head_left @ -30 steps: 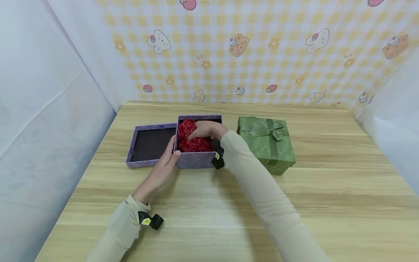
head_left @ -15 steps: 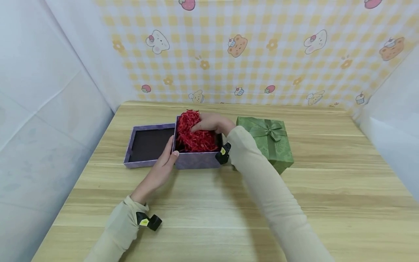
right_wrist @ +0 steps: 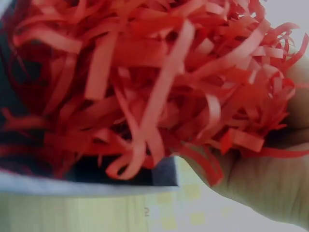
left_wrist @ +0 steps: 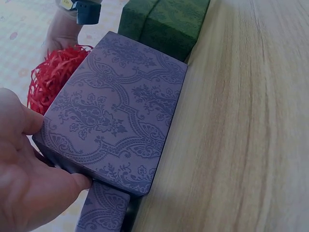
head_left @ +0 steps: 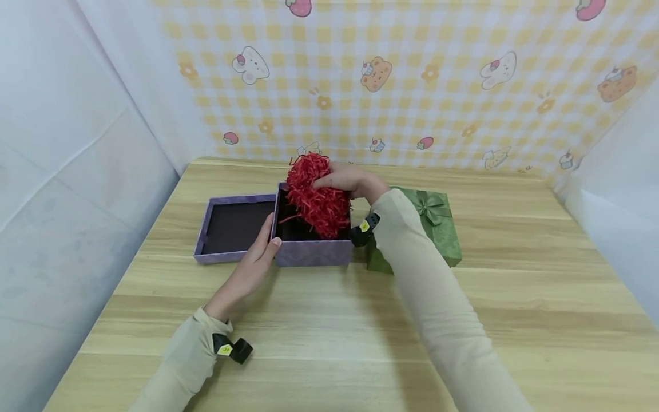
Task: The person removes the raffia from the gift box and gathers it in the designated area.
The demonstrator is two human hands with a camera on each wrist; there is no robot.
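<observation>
A bundle of red shredded paper (head_left: 319,197) is gripped from above by my right hand (head_left: 352,178), over the purple gift box (head_left: 314,253). Its lower strands hang down into the box's dark inside. Close up, the right wrist view is filled with the red paper strips (right_wrist: 159,87). My left hand (head_left: 252,266) holds the box at its front left corner, thumb at the front rim, fingers along the left wall. The left wrist view shows the patterned front of the purple box (left_wrist: 116,111) and my left hand (left_wrist: 29,169) around its end.
The purple lid (head_left: 237,229) lies inside up, left of the box. A green gift box (head_left: 445,232) with a ribbon bow stands to the right, partly behind my right sleeve. A checked cloth (head_left: 401,103) hangs behind the wooden table (head_left: 515,297).
My right hand has risen and moved right, lifting the red shredded paper up from the purple box. More of the box's dark inside shows. The left hand has stayed at the corner.
</observation>
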